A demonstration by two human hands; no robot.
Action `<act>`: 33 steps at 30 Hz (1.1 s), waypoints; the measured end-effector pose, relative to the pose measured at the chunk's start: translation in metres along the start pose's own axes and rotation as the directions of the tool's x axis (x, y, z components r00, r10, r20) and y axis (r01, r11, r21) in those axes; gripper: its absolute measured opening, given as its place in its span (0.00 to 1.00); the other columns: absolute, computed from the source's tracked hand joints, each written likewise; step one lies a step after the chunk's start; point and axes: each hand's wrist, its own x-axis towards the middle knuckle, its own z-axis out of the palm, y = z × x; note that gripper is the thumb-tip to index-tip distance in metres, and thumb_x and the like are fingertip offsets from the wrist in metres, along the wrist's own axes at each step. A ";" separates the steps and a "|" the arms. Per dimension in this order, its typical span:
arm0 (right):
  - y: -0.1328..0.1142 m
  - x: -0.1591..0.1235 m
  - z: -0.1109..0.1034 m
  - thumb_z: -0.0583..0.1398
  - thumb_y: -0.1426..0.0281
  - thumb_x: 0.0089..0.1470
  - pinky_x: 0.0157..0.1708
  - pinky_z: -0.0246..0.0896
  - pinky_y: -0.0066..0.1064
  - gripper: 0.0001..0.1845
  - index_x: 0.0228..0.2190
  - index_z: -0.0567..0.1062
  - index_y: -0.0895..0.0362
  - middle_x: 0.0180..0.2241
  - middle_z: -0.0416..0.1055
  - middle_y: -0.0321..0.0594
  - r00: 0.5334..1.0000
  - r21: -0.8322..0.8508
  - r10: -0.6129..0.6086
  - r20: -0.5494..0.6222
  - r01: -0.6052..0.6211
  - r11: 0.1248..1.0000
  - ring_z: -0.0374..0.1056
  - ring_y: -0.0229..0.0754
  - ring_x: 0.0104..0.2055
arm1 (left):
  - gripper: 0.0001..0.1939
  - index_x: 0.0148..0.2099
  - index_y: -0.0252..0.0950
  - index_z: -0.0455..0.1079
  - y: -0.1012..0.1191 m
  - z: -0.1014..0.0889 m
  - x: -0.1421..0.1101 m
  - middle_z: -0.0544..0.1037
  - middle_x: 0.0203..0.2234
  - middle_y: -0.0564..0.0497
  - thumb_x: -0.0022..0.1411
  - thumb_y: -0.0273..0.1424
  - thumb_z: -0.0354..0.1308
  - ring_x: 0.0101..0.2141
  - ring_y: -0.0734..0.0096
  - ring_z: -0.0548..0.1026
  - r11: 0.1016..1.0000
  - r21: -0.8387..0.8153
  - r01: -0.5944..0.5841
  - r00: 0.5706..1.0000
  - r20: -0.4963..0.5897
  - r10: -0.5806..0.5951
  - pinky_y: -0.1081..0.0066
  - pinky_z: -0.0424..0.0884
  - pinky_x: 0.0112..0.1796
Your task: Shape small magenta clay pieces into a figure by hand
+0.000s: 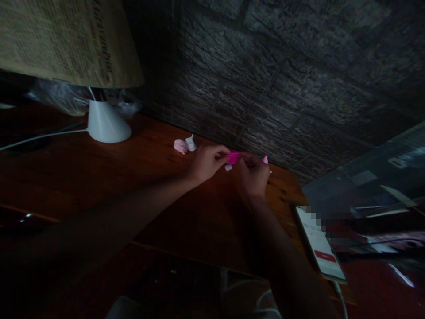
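Both my hands meet over the far side of a wooden table (99, 177). My left hand (206, 163) and my right hand (253, 176) pinch a small bright pink piece (233, 157) between their fingertips, just above the tabletop. A second pink bit (265, 159) shows beside my right hand's fingers. Under the hands lies a small pale lump (228, 167). To the left, near the wall, rest a pale pink lump (180, 146) and a small white lump (191, 143), touching each other.
A white lamp base (108, 124) with a cable stands at the back left under a printed paper shade (66, 42). A lit phone (320, 243) lies at the table's right edge. A dark brick-pattern wall (282, 79) runs behind. Crumpled plastic (59, 97) sits behind the lamp.
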 end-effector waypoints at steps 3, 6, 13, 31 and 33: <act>0.004 0.000 0.000 0.60 0.69 0.56 0.39 0.74 0.38 0.10 0.35 0.81 0.55 0.33 0.83 0.42 0.998 0.009 -0.037 0.055 0.036 0.999 0.79 0.44 0.35 | 0.06 0.37 0.36 0.78 -0.002 -0.003 0.000 0.83 0.35 0.48 0.64 0.25 0.59 0.37 0.69 0.80 0.986 0.117 -0.123 0.991 0.066 0.116 0.68 0.74 0.40; 0.006 0.002 -0.002 0.58 0.71 0.58 0.40 0.73 0.37 0.11 0.36 0.81 0.56 0.35 0.83 0.43 0.986 0.008 -0.085 0.142 0.084 0.996 0.79 0.44 0.36 | 0.08 0.36 0.36 0.78 -0.006 -0.005 0.001 0.81 0.34 0.48 0.64 0.23 0.57 0.37 0.68 0.79 0.953 0.210 -0.220 0.972 0.131 0.195 0.68 0.73 0.40; -0.001 0.006 -0.008 0.59 0.72 0.58 0.38 0.71 0.36 0.11 0.35 0.82 0.54 0.33 0.82 0.41 0.940 -0.098 -0.175 0.292 0.211 0.972 0.78 0.45 0.34 | 0.06 0.38 0.35 0.74 -0.005 -0.009 0.002 0.79 0.39 0.46 0.64 0.22 0.56 0.40 0.68 0.77 0.920 0.262 -0.291 0.954 0.157 0.257 0.69 0.71 0.41; 0.002 -0.001 0.001 0.62 0.65 0.53 0.37 0.73 0.38 0.11 0.34 0.82 0.57 0.32 0.83 0.44 0.952 0.023 0.093 0.291 -0.104 0.994 0.79 0.47 0.35 | 0.09 0.39 0.37 0.81 0.000 -0.015 0.006 0.85 0.35 0.47 0.65 0.26 0.58 0.37 0.65 0.81 0.934 0.351 -0.061 0.982 0.188 -0.006 0.68 0.70 0.39; 0.001 -0.002 0.001 0.61 0.66 0.53 0.37 0.73 0.38 0.11 0.33 0.83 0.57 0.31 0.83 0.44 0.964 -0.006 0.097 0.247 -0.099 0.995 0.79 0.47 0.34 | 0.09 0.39 0.37 0.81 0.001 -0.015 0.006 0.85 0.35 0.48 0.65 0.26 0.58 0.36 0.66 0.81 0.944 0.326 -0.060 0.978 0.206 -0.009 0.69 0.70 0.38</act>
